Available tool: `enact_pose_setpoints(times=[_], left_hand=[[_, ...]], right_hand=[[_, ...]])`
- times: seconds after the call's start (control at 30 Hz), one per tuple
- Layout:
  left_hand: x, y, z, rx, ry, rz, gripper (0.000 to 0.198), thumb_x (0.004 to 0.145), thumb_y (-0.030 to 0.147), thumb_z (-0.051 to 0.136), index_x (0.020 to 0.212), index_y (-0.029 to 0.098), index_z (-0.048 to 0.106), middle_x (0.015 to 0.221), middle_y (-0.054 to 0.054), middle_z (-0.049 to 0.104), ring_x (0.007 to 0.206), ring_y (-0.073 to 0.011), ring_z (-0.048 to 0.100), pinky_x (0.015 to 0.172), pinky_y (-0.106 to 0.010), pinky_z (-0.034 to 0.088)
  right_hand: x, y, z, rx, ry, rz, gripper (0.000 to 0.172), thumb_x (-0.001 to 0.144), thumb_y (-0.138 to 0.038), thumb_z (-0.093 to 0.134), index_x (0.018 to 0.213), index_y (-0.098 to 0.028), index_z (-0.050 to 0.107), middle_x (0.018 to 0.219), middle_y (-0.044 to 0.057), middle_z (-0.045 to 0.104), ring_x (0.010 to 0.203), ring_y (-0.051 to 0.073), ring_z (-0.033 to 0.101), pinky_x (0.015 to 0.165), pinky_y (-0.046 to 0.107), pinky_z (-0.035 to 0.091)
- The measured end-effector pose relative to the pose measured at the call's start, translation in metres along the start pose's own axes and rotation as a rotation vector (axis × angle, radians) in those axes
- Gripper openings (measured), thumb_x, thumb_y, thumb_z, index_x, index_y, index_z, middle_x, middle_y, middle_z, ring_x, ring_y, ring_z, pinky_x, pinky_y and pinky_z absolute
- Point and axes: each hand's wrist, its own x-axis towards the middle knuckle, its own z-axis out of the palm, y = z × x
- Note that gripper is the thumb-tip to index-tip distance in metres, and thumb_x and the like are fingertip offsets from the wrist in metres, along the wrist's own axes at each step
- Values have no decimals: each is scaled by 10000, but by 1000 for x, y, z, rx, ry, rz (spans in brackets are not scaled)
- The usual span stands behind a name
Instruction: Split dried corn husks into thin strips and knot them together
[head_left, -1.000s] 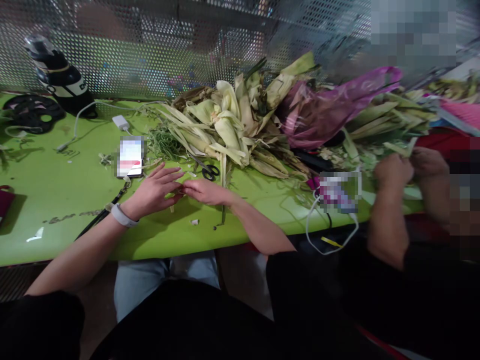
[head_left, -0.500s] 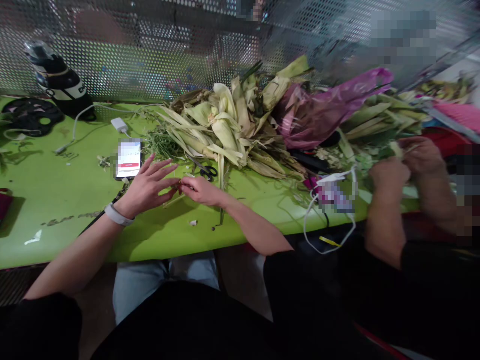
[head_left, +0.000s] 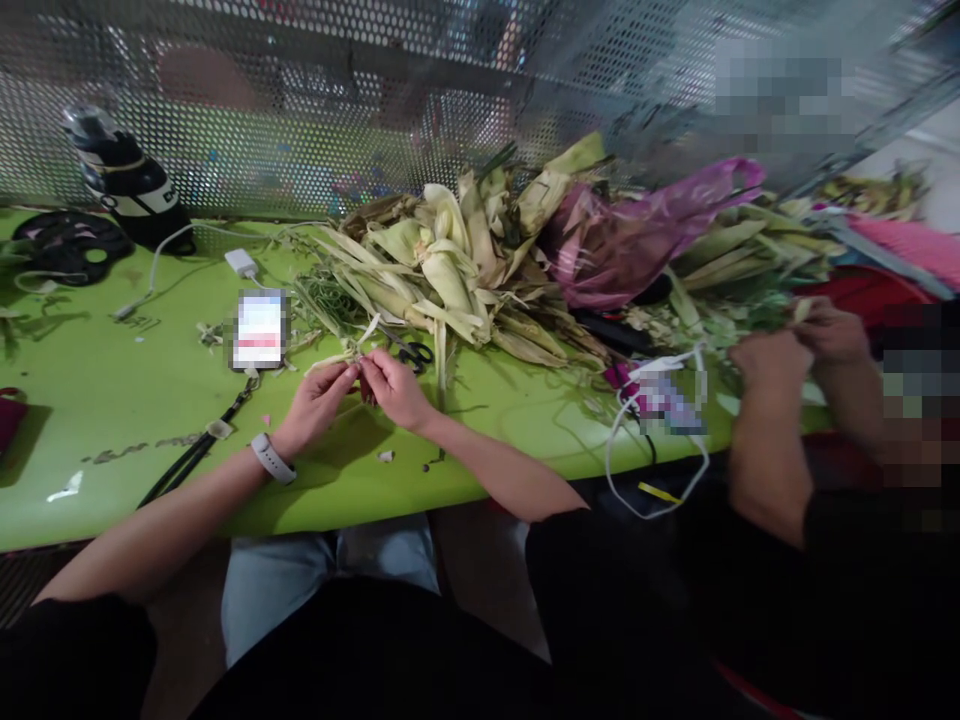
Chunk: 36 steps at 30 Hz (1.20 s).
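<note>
My left hand is closed, its thumb and fingers pinching a pale husk strip over the green table. Touching it at the fingertips, my right hand is pinched on the same small bundle of strips. One thin pale end sticks up above the fingers. Black-handled scissors lie just behind my right hand. Beyond them rises a large pile of corn husks, with thin green shreds at its left side.
A lit phone with a black strap lies left of the shreds. A dark bottle stands at the back left. To the right are a pink plastic bag, a white cable and another person's hands holding a pale piece.
My left hand has gone from spread fingers to a pinch on the strip. Pale strip ends now show above both hands. The view has shifted slightly.
</note>
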Motion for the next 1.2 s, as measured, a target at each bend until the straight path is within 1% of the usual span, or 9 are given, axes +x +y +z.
enact_pose_setpoints(times=[0.17, 0.33, 0.43, 0.57, 0.7, 0.8, 0.93, 1.07, 1.2], left_hand=[[-2, -4, 1, -262, 102, -153, 236, 840, 399, 698, 788, 170, 725, 791, -31, 657, 744, -139, 592, 739, -276, 516], [-3, -2, 4, -347, 129, -140, 227, 842, 376, 704, 763, 164, 713, 725, -18, 653, 672, -120, 593, 676, -265, 517], [-4, -2, 6, -366, 107, -129, 253, 863, 400, 677, 761, 169, 691, 655, -7, 629, 599, -121, 582, 605, -270, 509], [-4, -6, 4, -383, 107, -180, 262, 856, 436, 675, 880, 176, 685, 639, 7, 618, 542, -116, 561, 549, -268, 492], [-1, -7, -3, -369, 94, -195, 279, 873, 435, 657, 890, 158, 676, 729, -11, 648, 657, -118, 602, 657, -263, 523], [0, -5, -8, -344, 119, -156, 277, 886, 428, 646, 894, 152, 659, 871, -30, 674, 812, -121, 628, 791, -263, 525], [-3, 0, -8, -381, -3, -197, 275, 914, 435, 606, 877, 162, 593, 787, -11, 642, 727, -111, 611, 713, -256, 531], [-4, 4, -7, -418, -139, -244, 284, 900, 436, 626, 930, 156, 596, 694, 19, 573, 589, -82, 516, 589, -217, 498], [-4, 8, -8, -526, -181, -330, 283, 838, 398, 711, 892, 140, 609, 644, 43, 499, 569, -64, 456, 619, -205, 504]], right_hand=[[0, 0, 2, -12, -82, 23, 229, 1006, -393, 368, 900, -221, 477, 719, 17, 588, 666, 165, 575, 665, 296, 470], [0, 4, 7, 183, -139, 18, 239, 1007, -407, 374, 1044, -205, 498, 770, 24, 611, 680, 162, 605, 673, 299, 518], [0, 4, 9, 230, -173, 39, 281, 1005, -441, 380, 966, -204, 527, 720, 22, 623, 657, 164, 615, 713, 318, 539], [0, 0, 11, 298, -211, 74, 347, 975, -511, 432, 840, -209, 535, 643, 21, 640, 600, 176, 631, 690, 340, 550], [-2, 1, 8, 320, -213, 110, 369, 929, -521, 517, 767, -194, 574, 619, 18, 632, 569, 172, 625, 619, 319, 522], [-2, 6, 1, 264, -75, 80, 331, 884, -472, 584, 732, -178, 596, 632, 5, 598, 583, 144, 564, 602, 286, 463], [5, 12, -4, 371, 71, 47, 224, 812, -397, 641, 842, -181, 593, 776, -5, 602, 740, 140, 570, 744, 279, 470], [12, 14, -1, 618, -79, 80, 252, 783, -367, 642, 945, -175, 650, 917, 28, 680, 948, 179, 618, 955, 322, 451], [13, 15, 2, 836, -166, 132, 228, 721, -372, 658, 851, -189, 696, 887, 33, 708, 971, 210, 622, 944, 347, 477]])
